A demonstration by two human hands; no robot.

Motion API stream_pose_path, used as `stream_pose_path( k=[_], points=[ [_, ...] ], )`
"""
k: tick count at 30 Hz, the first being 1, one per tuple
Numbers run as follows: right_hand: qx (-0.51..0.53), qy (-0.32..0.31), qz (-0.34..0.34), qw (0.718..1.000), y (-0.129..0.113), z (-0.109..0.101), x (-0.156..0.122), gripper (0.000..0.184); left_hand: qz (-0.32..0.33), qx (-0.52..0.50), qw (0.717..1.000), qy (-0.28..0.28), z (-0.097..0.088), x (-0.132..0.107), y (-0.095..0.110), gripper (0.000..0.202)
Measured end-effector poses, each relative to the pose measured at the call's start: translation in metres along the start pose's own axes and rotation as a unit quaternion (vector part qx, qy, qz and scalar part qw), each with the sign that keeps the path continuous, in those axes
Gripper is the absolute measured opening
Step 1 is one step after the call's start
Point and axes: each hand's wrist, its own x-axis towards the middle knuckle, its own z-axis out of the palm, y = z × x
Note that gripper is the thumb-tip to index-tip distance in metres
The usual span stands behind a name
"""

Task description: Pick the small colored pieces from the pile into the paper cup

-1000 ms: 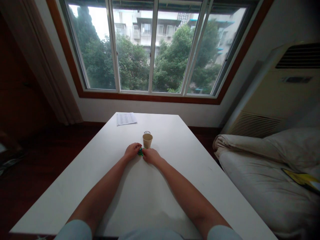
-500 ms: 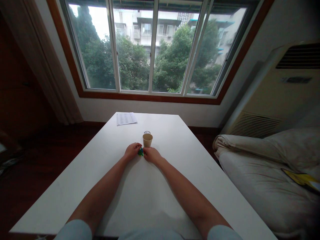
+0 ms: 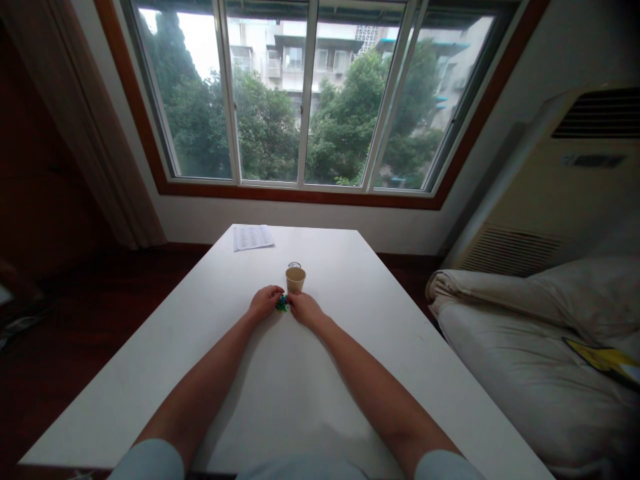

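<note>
Both my arms reach out over the white table (image 3: 350, 373). My left hand (image 3: 265, 301) and my right hand (image 3: 305, 309) meet at the table's middle, fingers curled in toward each other. Between them sits a small green and blue object (image 3: 283, 305), pinched from both sides; it is too small to name. Just behind the hands stands a tan paper cup (image 3: 295, 279), upright and apart from my fingers. A small dark ring-shaped thing (image 3: 294, 265) lies behind the cup.
A printed sheet of paper (image 3: 253, 237) lies at the table's far left corner. A bed with pale bedding (image 3: 535, 347) runs along the right side. A standing air conditioner (image 3: 560, 193) is behind it. Dark wooden floor (image 3: 85, 313) lies to the left, a wide window (image 3: 310, 100) ahead.
My right hand has shifted slightly forward toward the cup. The left hand and the small object stay where they were.
</note>
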Motion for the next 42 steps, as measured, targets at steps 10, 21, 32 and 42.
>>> stream_pose_path(
  k=[10,21,32,42],
  points=[
    [0.002,0.003,0.004,1.000,0.001,-0.001,0.000,0.029,0.012,0.001,1.000,0.000,0.004,0.002,-0.008,0.026],
    [0.004,0.004,-0.004,1.000,0.002,0.000,0.001,0.027,0.012,0.006,1.000,0.001,0.004,0.003,-0.009,0.026],
    [0.014,0.012,0.006,1.000,0.001,-0.001,0.002,0.023,0.002,0.009,1.000,-0.005,0.001,0.002,-0.005,0.026],
    [0.036,0.047,0.009,0.998,0.007,-0.003,0.004,0.020,0.005,0.013,1.000,0.001,-0.002,0.000,0.001,0.026]
  ],
)
